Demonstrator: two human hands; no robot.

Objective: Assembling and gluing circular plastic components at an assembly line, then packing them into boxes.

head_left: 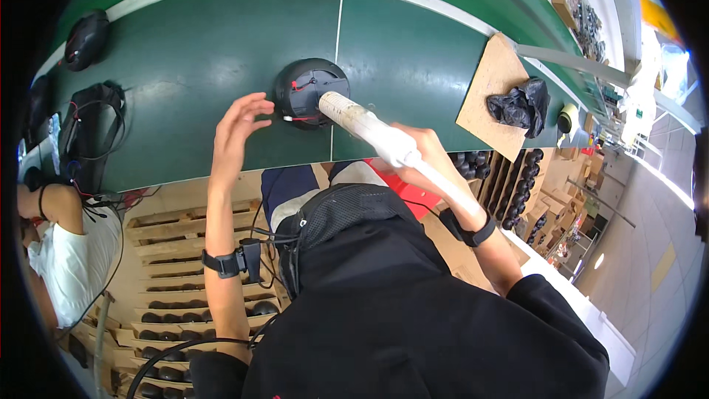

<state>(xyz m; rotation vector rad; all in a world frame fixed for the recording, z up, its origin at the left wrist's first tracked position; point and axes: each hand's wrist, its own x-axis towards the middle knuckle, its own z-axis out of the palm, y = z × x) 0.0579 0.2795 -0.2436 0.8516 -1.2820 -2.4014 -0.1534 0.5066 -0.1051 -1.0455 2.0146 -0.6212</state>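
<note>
On the green bench top lies a round black housing, with red wires and a small white connector showing on its upper face. My left hand is just left of it, fingers loosely bent and apart, holding nothing. My right hand grips a long white tube-shaped tool from its right side; most of those fingers are hidden behind it. The tool's labelled far end overlaps the housing's lower right edge in this view. Whether the two touch, I cannot tell. What exact kind of tool it is stays unclear.
A dark rounded part sits at the bench's far left, above a black frame with cables. To the right, a crumpled black bag rests on a brown board. Another person is at lower left, near a wooden pallet.
</note>
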